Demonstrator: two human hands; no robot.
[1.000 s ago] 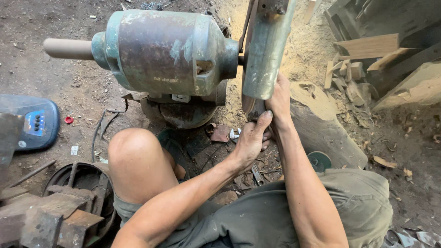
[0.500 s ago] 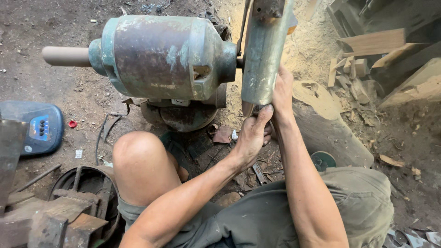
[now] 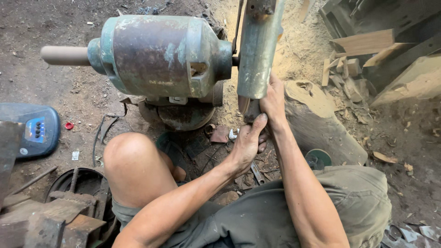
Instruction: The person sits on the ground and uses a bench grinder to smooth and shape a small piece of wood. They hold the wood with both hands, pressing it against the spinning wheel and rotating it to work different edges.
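Observation:
A worn green and rusty grinder motor [image 3: 158, 55] stands on the dirt ground, its wheel guard [image 3: 257, 46] on the right side. Just under the guard, both of my hands press a small dark metal piece [image 3: 251, 110] against the wheel's lower edge. My left hand [image 3: 248, 142] grips the piece from below with the thumb up. From the right side my right hand [image 3: 274, 98] wraps around it, touching the guard. The wheel itself is mostly hidden by the guard and my hands.
My bare left knee [image 3: 133, 160] is raised in front of the motor. A blue device [image 3: 32, 131] lies at the left, with rusty scrap metal [image 3: 50, 220] below it. A wooden log [image 3: 321, 124] and wood offcuts [image 3: 363, 46] sit at the right. A spanner [image 3: 257, 173] lies on the ground.
Both hands stay at the wheel with the piece. Only the view has shifted slightly.

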